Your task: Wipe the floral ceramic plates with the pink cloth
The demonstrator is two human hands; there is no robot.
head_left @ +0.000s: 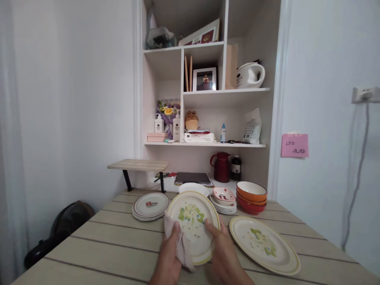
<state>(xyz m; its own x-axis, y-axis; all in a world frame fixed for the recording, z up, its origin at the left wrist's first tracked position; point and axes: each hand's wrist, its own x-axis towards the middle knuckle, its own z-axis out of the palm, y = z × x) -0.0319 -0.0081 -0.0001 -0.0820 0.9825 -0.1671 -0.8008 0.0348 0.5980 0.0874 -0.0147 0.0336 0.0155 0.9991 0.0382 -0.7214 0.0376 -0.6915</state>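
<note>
Plates sit across a pale slatted surface [118, 241], told here from left to right. Far left, low beside the surface, is a dark rounded object [63, 225] that is hard to identify. On the surface near the back stands a small wooden riser [139, 165] on black legs, and in front of it a short stack of plates with red-brown rims [150, 206].

In the middle, the left hand [169, 257] holds a beige cloth [181, 247] against the lower left edge of a cream plate with green flower print [192, 223]; its fingers are closed around the cloth, thumb lying on top, pinching cloth and rim together. The plate is tilted up toward the camera, lifted off the surface. The right hand [225, 255] grips the plate's lower right edge, thumb on the face and the other fingers hidden behind the rim.

Just behind the held plate is a white dish [193, 188], then a small red-patterned bowl [224, 194] resting on a stack of white plates [223, 208]. Next come stacked orange and red bowls [251, 196]. Right of the hands, a second flower-print plate [264, 243] lies flat on the surface, just beside the right hand but apart from it.

Behind everything, white shelves [208, 90] carry bottles, a framed photo, a red jug [221, 167] and a white kettle [249, 75]. On the right wall hangs a pink note [294, 145].
</note>
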